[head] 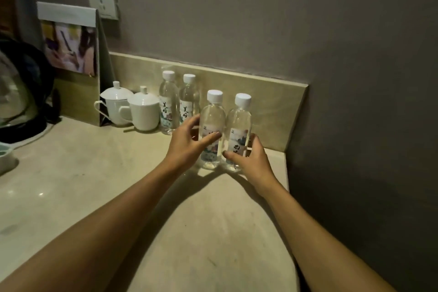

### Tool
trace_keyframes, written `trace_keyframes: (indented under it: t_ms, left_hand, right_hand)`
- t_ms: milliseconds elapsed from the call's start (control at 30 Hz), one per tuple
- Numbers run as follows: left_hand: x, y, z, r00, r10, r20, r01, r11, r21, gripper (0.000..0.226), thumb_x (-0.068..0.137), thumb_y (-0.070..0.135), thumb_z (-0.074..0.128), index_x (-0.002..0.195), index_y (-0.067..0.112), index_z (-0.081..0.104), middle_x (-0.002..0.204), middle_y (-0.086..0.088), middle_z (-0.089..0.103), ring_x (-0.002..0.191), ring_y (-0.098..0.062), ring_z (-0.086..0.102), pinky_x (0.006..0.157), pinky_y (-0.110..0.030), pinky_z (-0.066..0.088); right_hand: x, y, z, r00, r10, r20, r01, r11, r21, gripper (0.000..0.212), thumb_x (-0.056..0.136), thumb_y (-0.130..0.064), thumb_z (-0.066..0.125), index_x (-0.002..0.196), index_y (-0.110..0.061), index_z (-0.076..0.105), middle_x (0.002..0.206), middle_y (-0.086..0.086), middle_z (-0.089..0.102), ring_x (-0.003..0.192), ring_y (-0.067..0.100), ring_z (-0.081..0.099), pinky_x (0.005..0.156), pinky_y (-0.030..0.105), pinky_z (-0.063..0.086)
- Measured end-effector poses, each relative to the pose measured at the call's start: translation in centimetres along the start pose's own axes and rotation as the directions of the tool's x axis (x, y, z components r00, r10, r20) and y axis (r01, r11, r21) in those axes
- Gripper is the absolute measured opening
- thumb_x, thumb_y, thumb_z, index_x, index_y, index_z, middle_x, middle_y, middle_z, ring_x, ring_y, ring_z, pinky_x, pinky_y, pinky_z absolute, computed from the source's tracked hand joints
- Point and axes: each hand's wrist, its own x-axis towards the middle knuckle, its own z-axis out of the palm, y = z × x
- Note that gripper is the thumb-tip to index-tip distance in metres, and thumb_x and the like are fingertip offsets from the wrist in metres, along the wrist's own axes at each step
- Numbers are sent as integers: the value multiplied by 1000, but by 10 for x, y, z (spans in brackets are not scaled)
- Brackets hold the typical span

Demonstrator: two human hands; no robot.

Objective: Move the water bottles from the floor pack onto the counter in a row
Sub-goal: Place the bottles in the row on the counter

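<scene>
Several clear water bottles with white caps stand upright on the beige counter (99,173). Two stand at the back by the splashback, one (168,102) left of the other (189,99). Two more stand side by side nearer me. My left hand (189,142) grips the left one (212,118), with its thumb across the label. My right hand (251,159) grips the right one (239,125) low on its body. Both bottles' bases look to be on the counter. The floor pack is out of view.
Two white lidded cups (116,104) (144,111) stand left of the back bottles. A standing card (71,54) leans behind them, and a glass kettle (19,92) sits at far left. The wall closes the counter's right end, where a wall socket (102,0) is mounted above.
</scene>
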Motion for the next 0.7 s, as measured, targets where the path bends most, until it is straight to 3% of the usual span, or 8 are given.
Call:
trace_keyframes:
  t_ms: [133,267,400,533,700]
  left_hand:
    - [12,-10,-12,998,46,46,-45,999,-8,61,77,27,79,132,17,54,117,2,64,100,-6,64,83,-22,55]
    - [17,-22,-17,995,74,74,-82,990,112,66,72,32,83,131,21,55,111,10,62,89,1,59,76,-18,52]
    - [9,-44,-13,992,-21,127,-14,962,274,61,67,44,84,118,26,57,110,5,66,95,-14,63,81,-42,57]
    - [13,-48,-13,994,-53,97,16,938,347,59,67,47,83,115,21,60,107,1,65,93,-18,62,81,-43,55]
    - [19,-47,-14,996,-71,52,46,925,378,52,71,46,81,112,20,63,106,-3,59,98,-21,56,86,-42,52]
  right_hand:
    - [1,-7,16,998,39,-53,-43,996,-75,58,79,-17,77,128,-24,46,110,-10,61,96,3,60,72,18,48]
    - [-3,-9,25,990,66,-123,-84,985,-148,57,80,-21,77,127,-22,43,111,-9,59,96,5,61,73,18,48]
    - [-8,-13,29,985,86,-151,-112,978,-175,52,84,-22,73,121,-23,38,111,-8,55,90,2,57,67,12,46]
    - [-4,-13,33,983,71,-170,-106,972,-208,49,83,-23,74,119,-26,39,113,-8,56,97,8,58,70,14,46]
    - [3,-7,44,976,51,-212,-104,964,-243,49,83,-27,74,120,-25,42,124,1,59,104,14,60,81,26,50]
